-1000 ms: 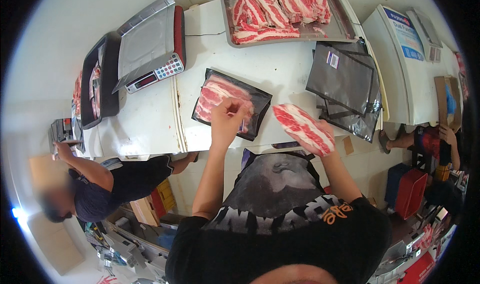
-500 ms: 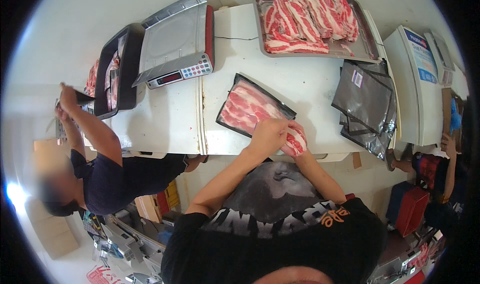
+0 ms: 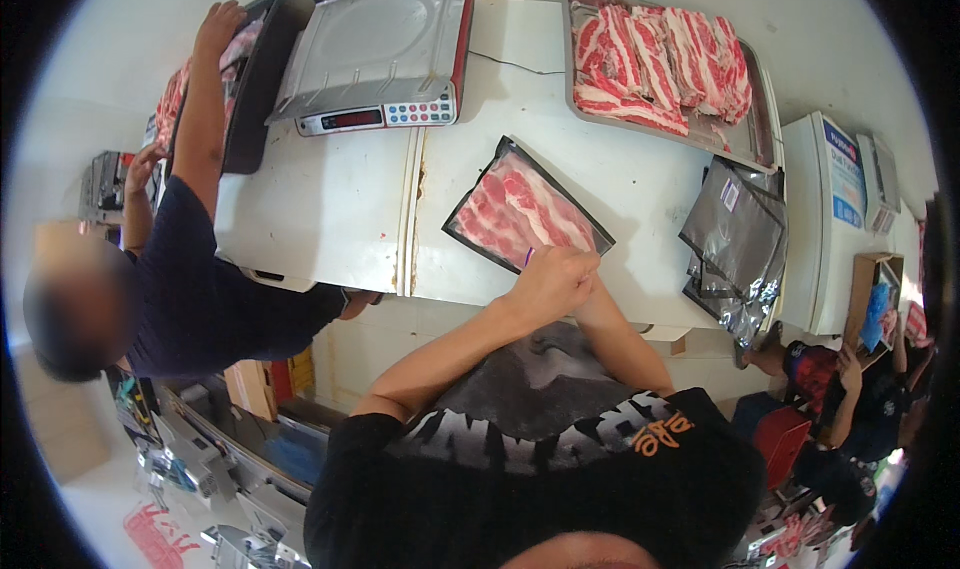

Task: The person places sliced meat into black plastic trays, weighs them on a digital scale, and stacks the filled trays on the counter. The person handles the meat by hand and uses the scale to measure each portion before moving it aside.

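A flat plastic pouch (image 3: 602, 237), clear-fronted with black edges, lies aslant on the white worktop with red-and-white meat slices (image 3: 530, 201) showing through. At its near edge, my left hand (image 3: 548, 285) is closed with curled fingers on the pouch's mouth. My right hand (image 3: 592, 277) sits just behind it, mostly covered by the left, so its fingers and anything in them are hidden. A small purple mark shows on the pouch beside my left hand.
A metal tray (image 3: 756, 139) of fatty meat strips stands far right, above stacked unfilled pouches (image 3: 735, 227). Far left are a digital scale (image 3: 380, 54) and a black tub (image 3: 262, 99) holding packed meat. A co-worker's hand (image 3: 220, 27) reaches over the tub. The worktop (image 3: 310, 239) ends before me.
The meat slice seen in my right hand is no longer visible there. My hands stay close together at the pouch. The co-worker's hand has moved over the tub. The whole view has shifted.
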{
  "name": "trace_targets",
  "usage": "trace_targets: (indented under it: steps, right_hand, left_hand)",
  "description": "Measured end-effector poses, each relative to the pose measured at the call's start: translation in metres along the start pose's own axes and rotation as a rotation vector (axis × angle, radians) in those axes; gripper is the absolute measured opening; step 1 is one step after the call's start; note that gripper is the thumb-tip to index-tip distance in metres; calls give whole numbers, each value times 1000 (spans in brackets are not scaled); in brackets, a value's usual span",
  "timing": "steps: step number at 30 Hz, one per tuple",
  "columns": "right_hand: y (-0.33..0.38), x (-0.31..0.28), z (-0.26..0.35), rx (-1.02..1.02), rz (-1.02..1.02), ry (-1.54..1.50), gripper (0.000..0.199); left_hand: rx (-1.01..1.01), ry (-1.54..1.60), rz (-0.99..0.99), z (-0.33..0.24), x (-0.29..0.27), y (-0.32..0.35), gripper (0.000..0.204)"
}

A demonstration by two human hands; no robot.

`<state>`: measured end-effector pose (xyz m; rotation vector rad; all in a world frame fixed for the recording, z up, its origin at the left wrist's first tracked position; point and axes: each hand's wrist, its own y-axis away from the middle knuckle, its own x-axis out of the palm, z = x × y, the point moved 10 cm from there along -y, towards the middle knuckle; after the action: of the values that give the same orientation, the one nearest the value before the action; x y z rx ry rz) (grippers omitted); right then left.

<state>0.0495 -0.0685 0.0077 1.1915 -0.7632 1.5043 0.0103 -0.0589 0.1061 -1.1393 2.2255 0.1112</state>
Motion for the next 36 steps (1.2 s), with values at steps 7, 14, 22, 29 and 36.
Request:
trace_targets:
  steps: [7,14,22,29,36]
  right_hand:
    - [-9,6,-16,121,-15,-84,52]
    - [-19,8,-26,191,-35,-155,54]
    - [-31,6,-25,192,-60,-382,57]
    - [-29,11,-17,123,-34,-505,62]
    - [-28,5,-12,49,-57,-282,61]
  left_hand:
    - [47,11,127,-2,1,1,8]
    - [83,45,271,8,12,12,7]
    - [-43,209,-257,54,-75,10,10]
    - [-222,-30,-432,140,-89,24,63]
    - [-224,-136,-457,138,-84,25,61]
